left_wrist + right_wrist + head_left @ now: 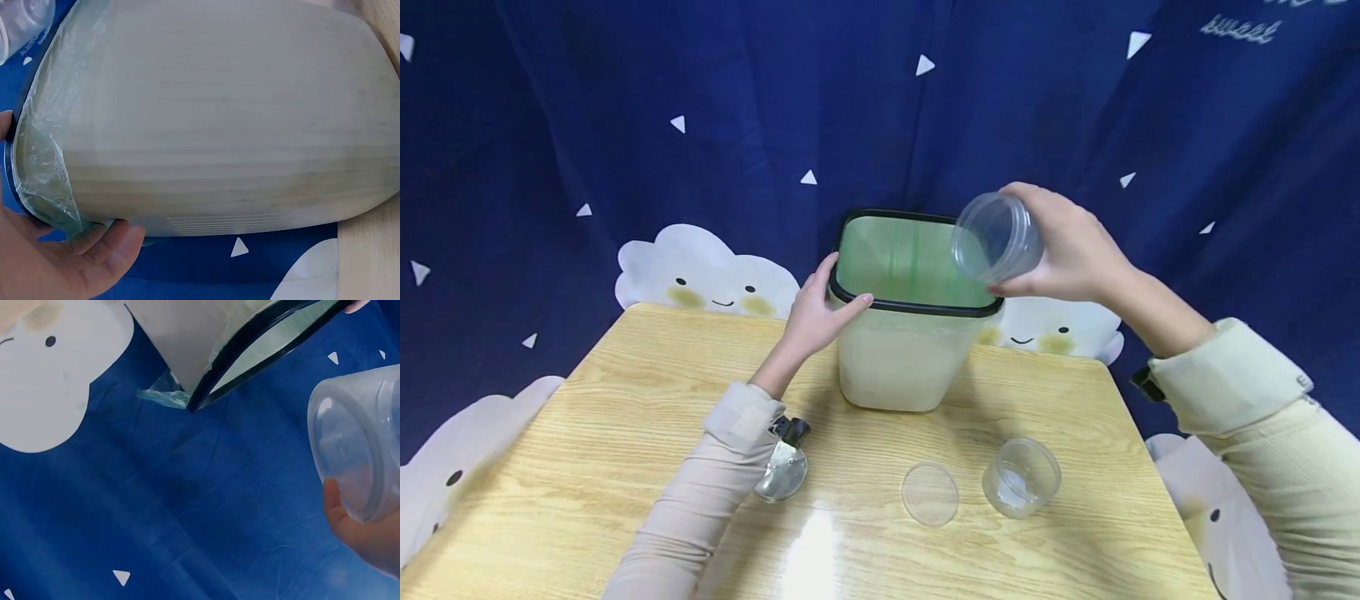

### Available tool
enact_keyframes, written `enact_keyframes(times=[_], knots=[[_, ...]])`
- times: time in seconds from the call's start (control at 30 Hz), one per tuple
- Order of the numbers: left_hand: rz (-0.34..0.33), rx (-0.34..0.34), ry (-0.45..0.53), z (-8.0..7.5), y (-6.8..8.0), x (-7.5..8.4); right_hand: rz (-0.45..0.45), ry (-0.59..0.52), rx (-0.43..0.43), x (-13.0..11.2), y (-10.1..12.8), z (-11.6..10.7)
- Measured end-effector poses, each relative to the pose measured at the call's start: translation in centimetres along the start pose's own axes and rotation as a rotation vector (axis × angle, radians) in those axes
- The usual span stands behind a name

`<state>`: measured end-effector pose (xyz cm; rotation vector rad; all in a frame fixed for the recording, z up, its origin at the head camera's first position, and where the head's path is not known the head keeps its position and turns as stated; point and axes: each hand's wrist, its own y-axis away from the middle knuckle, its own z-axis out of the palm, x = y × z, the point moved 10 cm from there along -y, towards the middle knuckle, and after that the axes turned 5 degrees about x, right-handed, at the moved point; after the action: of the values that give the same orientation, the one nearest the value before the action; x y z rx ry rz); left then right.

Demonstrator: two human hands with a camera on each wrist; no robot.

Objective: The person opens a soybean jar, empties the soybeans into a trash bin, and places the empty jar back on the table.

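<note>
A whitish trash bin (pixel 895 358) with a black rim and a green plastic liner (pixel 880 250) stands at the table's back edge. My left hand (pixel 814 318) holds its left front corner, thumb over the rim and the other fingers along the outer side. In the left wrist view, crinkled liner (pixel 47 162) folds down outside the rim beside those fingers. My right hand (pixel 1071 250) grips a clear plastic jar (pixel 1000 237) around its body, above the bin's right rim. The jar lies tilted, its mouth facing the bin, and looks see-through with no contents showing.
On the wooden table (pixel 647 400), a clear round container (pixel 1021 479) stands at front right, with a clear flat disc (pixel 929 495) to its left. A shiny round lid (pixel 784 475) lies partly under my left wrist. A blue curtain (pixel 737 100) hangs behind the bin.
</note>
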<state>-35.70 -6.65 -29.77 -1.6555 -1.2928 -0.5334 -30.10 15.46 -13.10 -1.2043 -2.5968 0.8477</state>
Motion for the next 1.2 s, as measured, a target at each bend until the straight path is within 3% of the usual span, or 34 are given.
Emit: enact_keyframes(times=[0.53, 1.2], knots=[[0.003, 0.002, 0.006, 0.0, 0.0, 0.0, 0.098, -0.225, 0.021, -0.4, 2.5, -0.2], [-0.01, -0.017, 0.01, 0.1, 0.0, 0.0, 0.172, -0.428, 0.133, -0.9, 4.8, 0.9]])
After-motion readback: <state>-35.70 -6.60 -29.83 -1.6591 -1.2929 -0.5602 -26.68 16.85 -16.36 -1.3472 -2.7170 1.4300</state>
